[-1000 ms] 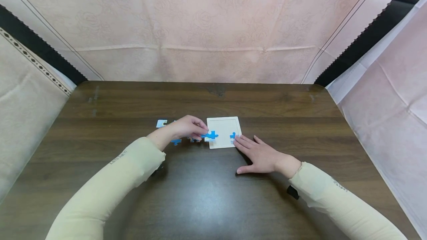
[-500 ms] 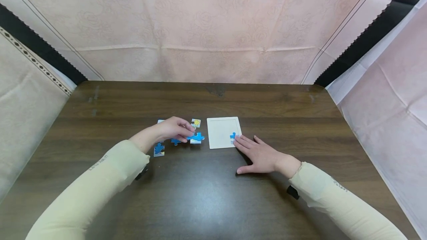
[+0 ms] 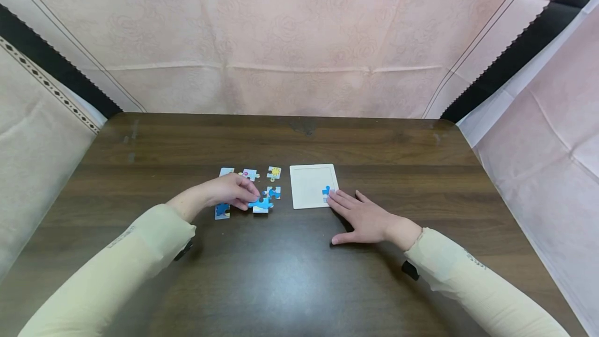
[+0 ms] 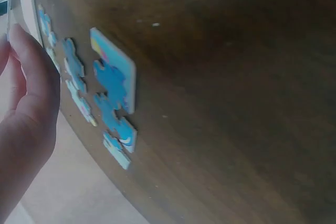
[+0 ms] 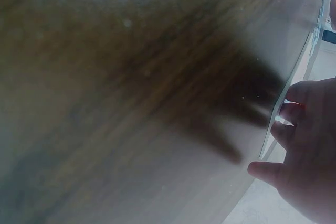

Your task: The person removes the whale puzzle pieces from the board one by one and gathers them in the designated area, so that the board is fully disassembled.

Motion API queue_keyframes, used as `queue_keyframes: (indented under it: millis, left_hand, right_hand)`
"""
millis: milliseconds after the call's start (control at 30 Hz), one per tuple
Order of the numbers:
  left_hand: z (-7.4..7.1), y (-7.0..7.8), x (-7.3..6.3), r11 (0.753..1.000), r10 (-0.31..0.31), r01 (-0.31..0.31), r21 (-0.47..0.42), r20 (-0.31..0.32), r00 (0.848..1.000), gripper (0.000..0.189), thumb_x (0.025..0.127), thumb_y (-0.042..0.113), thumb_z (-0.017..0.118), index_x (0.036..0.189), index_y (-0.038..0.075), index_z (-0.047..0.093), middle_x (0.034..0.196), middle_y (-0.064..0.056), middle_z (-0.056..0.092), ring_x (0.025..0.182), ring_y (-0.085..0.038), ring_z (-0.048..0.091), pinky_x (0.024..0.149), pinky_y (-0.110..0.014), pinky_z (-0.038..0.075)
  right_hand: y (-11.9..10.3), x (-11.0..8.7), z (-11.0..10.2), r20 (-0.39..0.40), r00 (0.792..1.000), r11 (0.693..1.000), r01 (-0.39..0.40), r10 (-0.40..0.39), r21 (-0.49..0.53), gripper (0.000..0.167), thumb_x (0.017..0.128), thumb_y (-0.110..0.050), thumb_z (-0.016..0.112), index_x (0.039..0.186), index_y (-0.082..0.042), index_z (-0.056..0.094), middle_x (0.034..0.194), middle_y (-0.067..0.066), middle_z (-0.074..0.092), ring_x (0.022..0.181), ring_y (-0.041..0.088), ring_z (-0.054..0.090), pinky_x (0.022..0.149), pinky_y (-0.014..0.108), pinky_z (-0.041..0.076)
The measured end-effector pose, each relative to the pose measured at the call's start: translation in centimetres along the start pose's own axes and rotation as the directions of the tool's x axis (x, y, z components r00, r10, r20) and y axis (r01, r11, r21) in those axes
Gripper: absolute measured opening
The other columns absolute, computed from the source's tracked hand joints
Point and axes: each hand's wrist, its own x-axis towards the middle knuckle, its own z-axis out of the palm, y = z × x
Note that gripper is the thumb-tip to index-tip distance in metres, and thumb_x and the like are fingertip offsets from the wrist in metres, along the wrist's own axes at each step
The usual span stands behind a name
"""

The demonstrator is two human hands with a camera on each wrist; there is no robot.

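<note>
My left hand [image 3: 229, 193] pinches a blue and white jigsaw piece [image 3: 261, 206] above the table, left of a square white puzzle tray [image 3: 311, 178]. In the left wrist view, the thumb and fingers of the left hand [image 4: 34, 90] meet at the left edge. One blue jigsaw piece [image 3: 325, 191] lies in the tray by its right side. With fingers spread and straight, my right hand [image 3: 367, 218] rests its fingertips on the tray's lower right edge. The right wrist view shows the right hand [image 5: 307, 135] from the side, its fingertips at the tray's rim.
Several loose jigsaw pieces lie left of the tray, among them a sun piece [image 3: 274, 172], a pale piece [image 3: 250, 174] and a blue corner piece [image 3: 222, 211]. Pale cloth [image 3: 290, 40] hangs behind the brown wooden table [image 3: 299, 274].
My left hand has carried the jigsaw piece leftward from over the tray to above the loose pieces, uncovering the sun piece and others. My right hand stays on the tray.
</note>
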Motion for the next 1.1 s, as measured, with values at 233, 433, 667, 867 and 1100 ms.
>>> queue_keyframes:
  millis: [233,433,667,867,1100]
  left_hand:
    - [-0.2,-1.0,-0.4,0.999,-0.011,0.012,0.040,-0.013,1.000,0.027,0.091,0.014,0.060,0.111,-0.004,0.062,0.102,-0.012,0.067,0.072,-0.011,0.062,0.075,-0.025,0.056]
    - [-0.2,-1.6,-0.7,0.997,0.010,-0.008,0.072,-0.021,1.000,0.025,0.092,0.012,0.058,0.108,-0.006,0.062,0.101,-0.015,0.067,0.072,-0.011,0.062,0.075,-0.028,0.057]
    - [0.1,-1.7,-0.9,0.988,0.041,-0.029,0.153,-0.073,0.996,0.022,0.090,0.013,0.060,0.102,-0.004,0.065,0.094,-0.012,0.068,0.071,-0.011,0.059,0.071,-0.027,0.057]
    - [0.2,-1.5,-1.2,0.977,0.039,-0.013,0.214,-0.119,0.992,0.020,0.089,0.014,0.061,0.100,-0.002,0.067,0.092,-0.011,0.066,0.076,-0.014,0.058,0.069,-0.028,0.056]
    - [0.1,-1.4,-1.3,0.975,0.034,-0.002,0.223,-0.141,0.989,0.020,0.089,0.014,0.062,0.100,-0.001,0.066,0.095,-0.013,0.066,0.077,-0.015,0.059,0.068,-0.028,0.055]
  right_hand:
    - [-0.1,0.1,0.0,0.003,1.000,1.000,-0.004,0.004,0.003,0.089,0.084,-0.064,0.051,0.149,-0.011,0.022,0.157,0.005,0.016,0.146,0.025,0.013,0.115,0.058,0.011]
    - [0.0,0.1,-0.1,-0.001,1.000,1.000,0.000,0.000,-0.001,0.089,0.084,-0.064,0.051,0.149,-0.011,0.022,0.157,0.006,0.017,0.146,0.025,0.013,0.114,0.059,0.012]
    - [0.1,0.1,0.0,-0.006,1.000,1.000,0.009,-0.009,-0.002,0.090,0.084,-0.065,0.050,0.149,-0.010,0.021,0.157,0.006,0.017,0.145,0.026,0.014,0.114,0.059,0.013]
    - [0.1,0.0,0.0,-0.006,1.000,1.000,0.009,-0.009,0.002,0.089,0.084,-0.064,0.051,0.149,-0.010,0.022,0.157,0.006,0.016,0.145,0.026,0.013,0.114,0.059,0.012]
    - [0.0,0.0,0.0,-0.005,1.000,1.000,0.006,-0.006,-0.002,0.089,0.084,-0.064,0.051,0.149,-0.010,0.022,0.157,0.006,0.016,0.145,0.026,0.013,0.114,0.059,0.013]
